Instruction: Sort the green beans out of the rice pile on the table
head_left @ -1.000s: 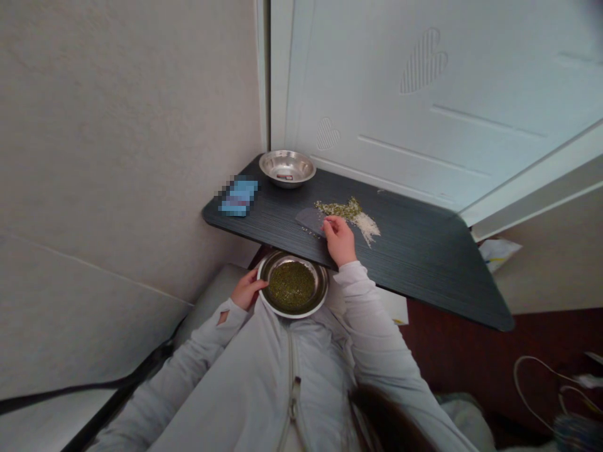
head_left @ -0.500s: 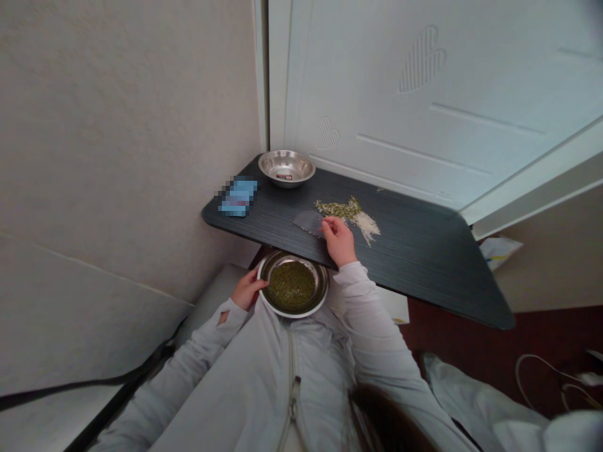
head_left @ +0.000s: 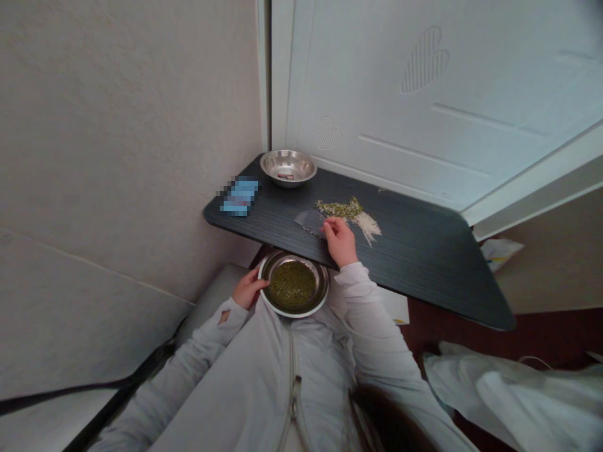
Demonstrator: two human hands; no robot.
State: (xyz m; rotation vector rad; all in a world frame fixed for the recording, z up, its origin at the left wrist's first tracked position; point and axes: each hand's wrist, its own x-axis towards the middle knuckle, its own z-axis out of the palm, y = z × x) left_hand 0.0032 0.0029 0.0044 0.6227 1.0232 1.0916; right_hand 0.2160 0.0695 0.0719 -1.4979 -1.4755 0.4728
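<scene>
My left hand (head_left: 248, 289) grips the left rim of a metal bowl (head_left: 294, 311) at my lap, thumb over the edge. Small green beans (head_left: 293, 284), with a few pale bits among them, cover the bowl's bottom. Above the tabletop's near edge, my right hand (head_left: 340, 241) is closed in a pinch on a thin, translucent plastic piece (head_left: 308, 219). Just beyond those fingers lies a mixed pile of green beans and white grains (head_left: 340, 209). White rice-like grains (head_left: 367, 226) spread out on its right side. A thin line of grains runs along the plastic piece's near edge.
The dark tabletop (head_left: 424, 251) stands against a white door (head_left: 377, 75). A second metal bowl (head_left: 288, 167) sits at its back left, beside a blurred blue packet (head_left: 240, 197). A wall (head_left: 117, 157) rises on the left. Pale fabric (head_left: 509, 389) is at lower right.
Both hands stay almost where they were. At lower right the pale fabric has shifted and now covers most of the white cable. The view has moved very slightly.
</scene>
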